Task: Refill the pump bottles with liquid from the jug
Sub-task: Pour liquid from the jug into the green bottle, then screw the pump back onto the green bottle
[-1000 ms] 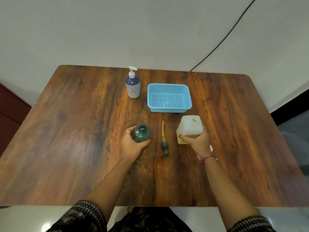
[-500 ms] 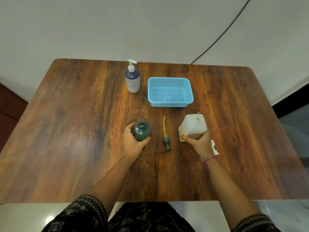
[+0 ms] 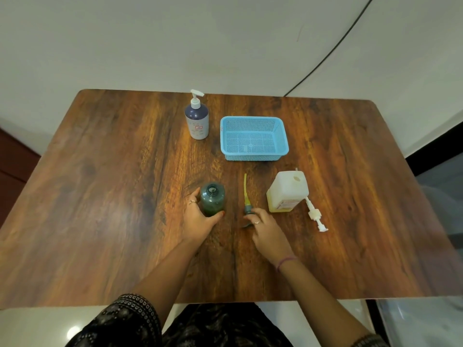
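Note:
A green pump bottle (image 3: 212,199) stands upright with its neck uncapped at the table's middle, and my left hand (image 3: 199,220) wraps around its lower side. Its grey pump with a yellow-green tube (image 3: 246,194) lies flat to the right. My right hand (image 3: 265,229) rests on the pump's head, fingers curled over it. The white jug (image 3: 287,191), with yellowish liquid low inside and its top hole uncovered, stands free at the right. A white pump (image 3: 314,214) lies beside the jug. A dark blue pump bottle (image 3: 197,118) stands capped at the back.
A light blue mesh basket (image 3: 254,139) sits behind the jug, to the right of the blue bottle. A black cable (image 3: 333,50) runs down the wall behind the wooden table (image 3: 100,196).
My right hand has let go of the jug and moved left onto the grey pump. The jug stands alone, revealing the white pump. My left hand still holds the green bottle.

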